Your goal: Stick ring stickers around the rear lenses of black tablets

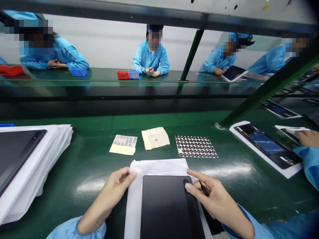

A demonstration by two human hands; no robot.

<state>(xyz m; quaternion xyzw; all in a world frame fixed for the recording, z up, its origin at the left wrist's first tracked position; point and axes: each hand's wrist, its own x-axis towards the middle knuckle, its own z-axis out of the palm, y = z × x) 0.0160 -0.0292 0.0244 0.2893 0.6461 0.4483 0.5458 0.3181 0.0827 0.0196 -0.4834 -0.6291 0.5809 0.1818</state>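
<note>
Directly before me a black tablet lies back side up on a white wrapping sheet, its lower part cut off by the frame. My left hand pinches the sheet's upper left edge between thumb and fingers. At the tablet's top right corner, the thumb of my right hand rests beside the dark oval camera area, and the index finger reaches the sheet's right edge. A thin black pointed tool, possibly tweezers, is held within the curled fingers of that hand; most of it is hidden.
Label sheets lie ahead: small ring stickers, a cream paper and black round stickers. A stack of white sheets with a black tablet stands left. At right are an opened tablet, a co-worker's hand and a green post.
</note>
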